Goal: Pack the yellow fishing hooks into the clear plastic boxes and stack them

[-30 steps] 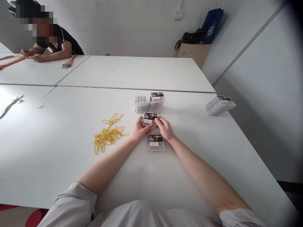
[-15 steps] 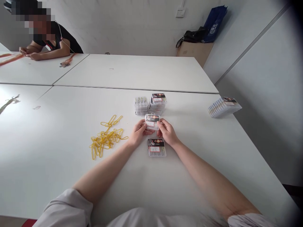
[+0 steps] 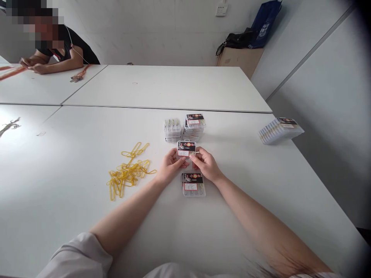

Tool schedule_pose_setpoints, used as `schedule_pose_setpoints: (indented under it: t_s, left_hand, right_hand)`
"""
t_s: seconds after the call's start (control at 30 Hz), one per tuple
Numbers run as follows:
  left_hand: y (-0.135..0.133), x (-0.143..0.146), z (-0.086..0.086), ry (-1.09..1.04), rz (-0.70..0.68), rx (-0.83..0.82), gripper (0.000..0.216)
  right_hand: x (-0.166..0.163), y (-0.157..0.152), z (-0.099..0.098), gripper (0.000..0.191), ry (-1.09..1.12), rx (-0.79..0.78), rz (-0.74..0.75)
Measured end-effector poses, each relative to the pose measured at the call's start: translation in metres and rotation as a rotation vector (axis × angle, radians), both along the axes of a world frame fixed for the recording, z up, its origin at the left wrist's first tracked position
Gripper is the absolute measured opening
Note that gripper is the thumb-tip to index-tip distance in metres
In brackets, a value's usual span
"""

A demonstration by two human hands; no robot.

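Note:
Between my two hands is a small clear plastic case (image 3: 186,146) with a black printed label. My left hand (image 3: 171,166) grips its left side, thumb on the front. On its right side my right hand (image 3: 207,165) holds it with thumb and fingers. Just below, on the table, lie similar labelled cases (image 3: 193,185), slightly offset on one another. Beyond my hands stand two stacks: the left stack (image 3: 173,131) shows small yellowish pieces in its top case, and the right stack (image 3: 194,127) has a label on top. Yellow rubber bands (image 3: 127,173) lie in a loose heap left of my left hand.
A further row of cases (image 3: 280,131) stands at the table's right edge. Across the joined white tables (image 3: 168,87), a person (image 3: 63,54) leans over orange strands (image 3: 13,72). A blue bag (image 3: 265,25) and a black bag (image 3: 237,40) rest on a cardboard box (image 3: 240,58).
Both hands still hold the case. My left thumb has shifted lower and inward across its front, and my right thumb has slid toward its lower middle. The camera view has shifted slightly.

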State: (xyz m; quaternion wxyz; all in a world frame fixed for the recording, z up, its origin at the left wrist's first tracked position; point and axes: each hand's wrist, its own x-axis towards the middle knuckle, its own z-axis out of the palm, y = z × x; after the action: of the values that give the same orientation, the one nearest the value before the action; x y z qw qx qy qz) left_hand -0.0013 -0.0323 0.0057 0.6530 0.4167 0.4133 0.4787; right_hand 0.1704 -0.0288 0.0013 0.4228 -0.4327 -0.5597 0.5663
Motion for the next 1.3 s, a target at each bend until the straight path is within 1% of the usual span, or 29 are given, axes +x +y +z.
schedule_pose_setpoints:
  t_s: [0.1, 0.2, 0.4, 0.67, 0.8, 0.97, 1.17, 1.3]
  left_hand:
    - [-0.0010, 0.0015, 0.0034, 0.033, 0.007, 0.019, 0.046]
    - [-0.0014, 0.0028, 0.0055, 0.061, 0.024, -0.005, 0.044]
    - [0.0013, 0.0004, 0.0049, -0.037, 0.005, -0.080, 0.044]
    - [0.0031, -0.0035, 0.0012, -0.073, -0.023, -0.094, 0.048]
    - [0.0011, -0.0018, 0.0031, -0.055, 0.010, -0.085, 0.050]
    - [0.0000, -0.0006, 0.0032, -0.024, 0.048, -0.068, 0.043]
    - [0.0033, -0.0035, 0.0014, -0.048, 0.007, -0.086, 0.046]
    - [0.0035, -0.0042, 0.0005, -0.079, -0.009, -0.090, 0.044]
  right_hand:
    - [-0.0001, -0.0011, 0.0011, 0.031, -0.007, -0.010, 0.011]
    - [0.0001, -0.0015, 0.0006, 0.030, -0.014, 0.002, 0.021]
    - [0.0011, -0.0013, -0.0010, 0.034, -0.049, 0.011, 0.006]
    - [0.0010, -0.0013, -0.0024, 0.038, -0.047, 0.026, 0.000]
    - [0.0001, -0.0011, -0.0011, 0.036, -0.039, 0.019, -0.019]
    - [0.0010, -0.0022, -0.0001, 0.033, -0.034, 0.037, -0.004]
    - [0.0023, -0.0030, -0.0001, 0.033, -0.038, 0.023, -0.005]
    - [0.0022, -0.0026, -0.0001, 0.032, -0.034, 0.010, -0.005]
